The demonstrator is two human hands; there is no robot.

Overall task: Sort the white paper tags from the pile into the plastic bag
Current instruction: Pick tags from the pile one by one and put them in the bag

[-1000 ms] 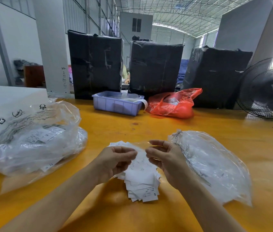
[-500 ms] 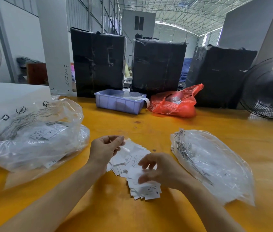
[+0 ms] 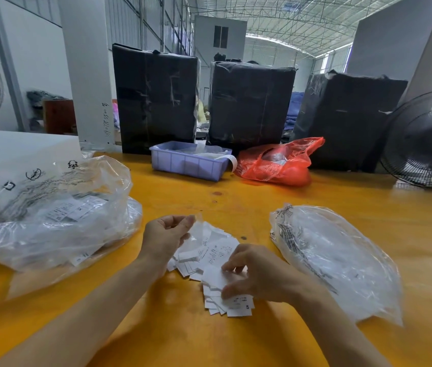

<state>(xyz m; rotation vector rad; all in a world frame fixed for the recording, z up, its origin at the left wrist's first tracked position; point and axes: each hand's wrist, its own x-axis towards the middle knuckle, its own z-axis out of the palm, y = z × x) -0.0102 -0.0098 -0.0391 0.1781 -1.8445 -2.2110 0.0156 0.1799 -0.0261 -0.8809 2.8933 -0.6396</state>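
A pile of white paper tags (image 3: 211, 251) lies on the yellow table between my hands. My right hand (image 3: 258, 276) reaches down onto the near part of the pile, its fingers and thumb curled round a few tags. My left hand (image 3: 166, 238) hovers at the pile's left edge, fingers curled, and pinches what looks like a small clear plastic bag (image 3: 196, 229). A larger clear plastic bag (image 3: 336, 260) with black print lies flat just right of the pile. Some tags are hidden under my right hand.
A big crumpled clear bag (image 3: 50, 223) holding printed tags sits at the left, against a white box (image 3: 11, 152). Farther back are a purple bin (image 3: 188, 162), a red bag (image 3: 278, 165), three black wrapped bales (image 3: 249, 104) and a fan (image 3: 426, 144).
A second ago both hands held the clear film together above the pile. My right hand has let go and dropped onto the tags. My left hand moved left, still holding the film.
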